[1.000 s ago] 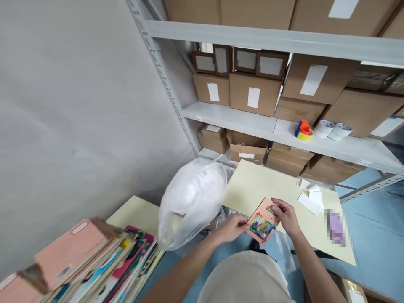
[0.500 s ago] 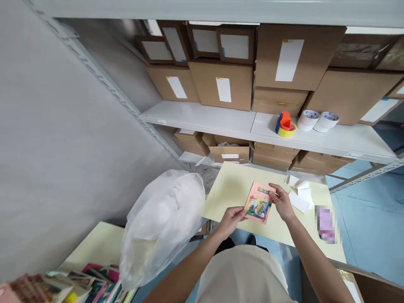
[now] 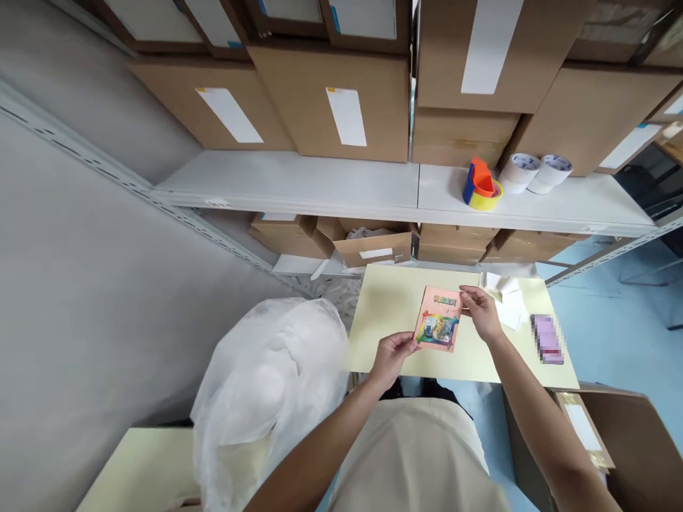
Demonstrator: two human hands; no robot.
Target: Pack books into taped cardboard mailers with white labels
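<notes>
A small pink booklet (image 3: 440, 318) with a colourful picture on its cover is held over a pale yellow table (image 3: 389, 313). My left hand (image 3: 392, 353) pinches its lower left corner. Its upper right edge is pinched by my right hand (image 3: 480, 310). White paper slips (image 3: 504, 297) lie on the table just right of my right hand, and a blurred purple object (image 3: 545, 339) lies further right.
A large white plastic bag (image 3: 267, 384) bulges at lower left beside a second yellow table (image 3: 133, 476). Grey metal shelving (image 3: 331, 186) holds labelled cardboard boxes (image 3: 341, 107), a tape dispenser (image 3: 480, 188) and tape rolls (image 3: 536, 173). An open cardboard box (image 3: 613, 441) stands at lower right.
The view has turned right and tilted down, so the stack of books at lower left has left the picture. Both hands have carried the booklet further over the table, still gripping it.
</notes>
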